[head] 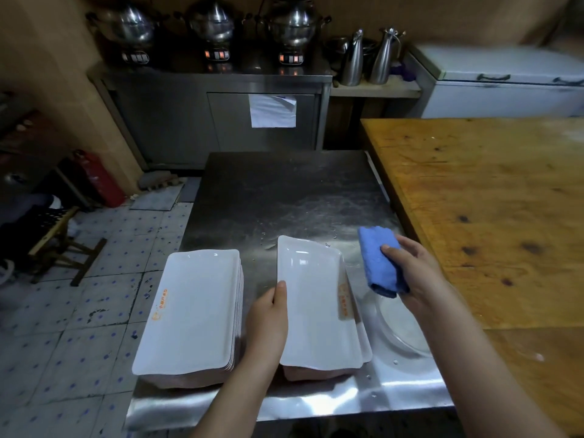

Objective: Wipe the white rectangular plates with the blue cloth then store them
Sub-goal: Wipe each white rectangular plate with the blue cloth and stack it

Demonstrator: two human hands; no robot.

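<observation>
Head view: cloth waits just right of the held plate

On the stainless steel desk (284,197) I see two piles of white rectangular plates; nothing touches the left pile (192,308). My left hand (268,314) grips the left long edge of the top plate (313,298) of the right pile, thumb over the rim. That plate's long axis runs away from me, skewed slightly on those beneath. My right hand (407,270) is curled round the folded blue cloth (377,260), just beside the plate's far-right corner and not touching it. I judge the wipe needs a short leftward sweep, and the right hand is nearer.
</observation>
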